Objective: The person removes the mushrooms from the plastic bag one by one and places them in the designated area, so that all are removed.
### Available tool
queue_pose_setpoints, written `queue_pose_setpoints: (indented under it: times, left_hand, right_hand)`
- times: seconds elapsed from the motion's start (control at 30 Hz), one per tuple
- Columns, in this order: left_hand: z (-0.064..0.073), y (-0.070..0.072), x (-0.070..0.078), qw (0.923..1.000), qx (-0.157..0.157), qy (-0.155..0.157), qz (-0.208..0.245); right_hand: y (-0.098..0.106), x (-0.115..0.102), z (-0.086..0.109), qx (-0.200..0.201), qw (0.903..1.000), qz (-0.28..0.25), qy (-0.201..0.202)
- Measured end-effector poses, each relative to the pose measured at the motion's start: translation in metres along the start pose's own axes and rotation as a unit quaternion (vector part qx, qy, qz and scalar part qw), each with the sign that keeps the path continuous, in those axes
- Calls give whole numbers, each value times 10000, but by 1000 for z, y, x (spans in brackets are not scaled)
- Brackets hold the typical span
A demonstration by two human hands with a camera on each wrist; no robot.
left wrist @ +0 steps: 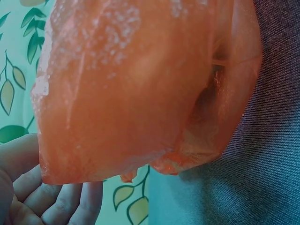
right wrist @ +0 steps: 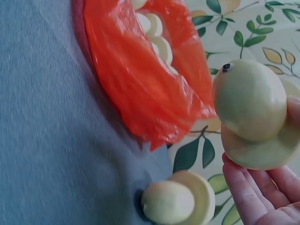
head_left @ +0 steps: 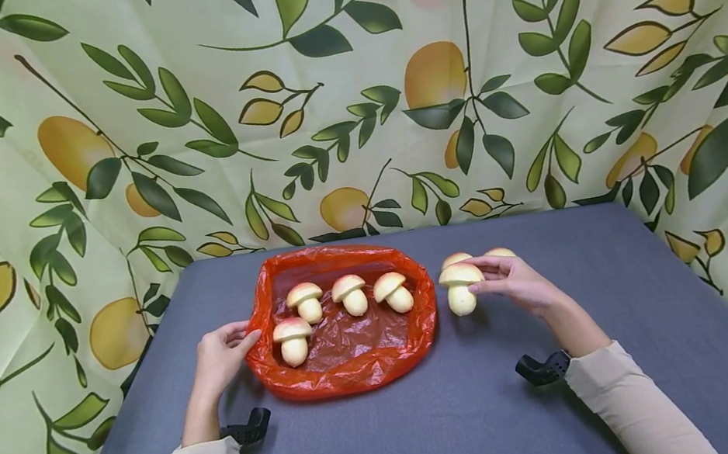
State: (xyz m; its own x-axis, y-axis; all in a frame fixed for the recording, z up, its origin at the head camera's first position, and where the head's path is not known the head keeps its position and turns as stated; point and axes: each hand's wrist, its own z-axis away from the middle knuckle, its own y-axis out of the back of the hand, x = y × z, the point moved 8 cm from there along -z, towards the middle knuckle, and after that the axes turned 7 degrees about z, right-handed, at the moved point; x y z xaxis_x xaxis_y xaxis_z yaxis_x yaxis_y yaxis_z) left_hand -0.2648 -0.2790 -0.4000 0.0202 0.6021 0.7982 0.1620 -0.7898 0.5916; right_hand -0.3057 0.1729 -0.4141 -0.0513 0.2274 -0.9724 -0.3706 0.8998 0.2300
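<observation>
A red plastic bag (head_left: 351,374) lies with its mouth spread wide, and several toy-like mushrooms with pale stems and reddish caps, such as one mushroom (head_left: 294,351) at the near left, rest inside. My left hand (head_left: 221,358) pinches the bag's left rim between thumb and fingers; the left wrist view shows the bag's side (left wrist: 126,93) up close. To the right of the bag, my right hand (head_left: 521,283) grips a mushroom (head_left: 461,287) by its cap, stem downward, above the table. The held mushroom (right wrist: 251,101) shows a small dark mark on its stem end.
Two more mushrooms stand on the grey table (head_left: 396,442) behind the right hand, partly hidden: one mushroom (head_left: 456,257) at left, another mushroom (head_left: 500,253) at right. A leaf-and-fruit patterned cloth (head_left: 367,62) hangs behind and beside the table.
</observation>
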Motion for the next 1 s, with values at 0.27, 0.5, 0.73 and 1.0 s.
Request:
queue_pose_setpoints:
  times: [0.27, 0.5, 0.73, 1.0]
  left_hand:
    - [0, 0, 0, 10000, -13, -42, -28]
    - [1, 0, -1, 10000, -35, 8, -39]
    - [0, 0, -1, 10000, -38, 15, -55]
    - [0, 0, -1, 10000, -52, 59, -23]
  right_hand:
    - [20, 2, 7, 57, 9999, 9, -147]
    - [31, 1, 11, -7, 9997, -80, -221]
    - [40, 2, 14, 25, 9995, 118, -290]
    - [54, 7, 17, 153, 9980, 469, -385]
